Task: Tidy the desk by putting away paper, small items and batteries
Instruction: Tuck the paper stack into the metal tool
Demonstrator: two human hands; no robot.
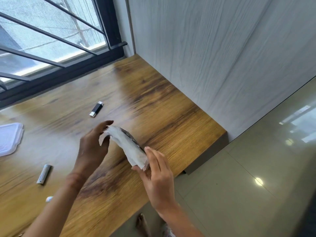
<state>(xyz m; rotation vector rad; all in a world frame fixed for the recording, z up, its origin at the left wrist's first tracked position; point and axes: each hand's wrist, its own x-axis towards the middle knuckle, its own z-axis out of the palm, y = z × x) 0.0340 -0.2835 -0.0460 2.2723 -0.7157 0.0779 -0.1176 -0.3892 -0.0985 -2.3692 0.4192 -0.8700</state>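
Paper pinched in your right grip, left grip open beside it; USB stick beyond and battery left remain on the counter.

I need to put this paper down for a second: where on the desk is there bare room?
The widest bare patch of desk runs from the USB stick rightwards to the wall, down to the desk's right edge. The strip along the window is also bare. The left side is busier: a plastic lid and two batteries.
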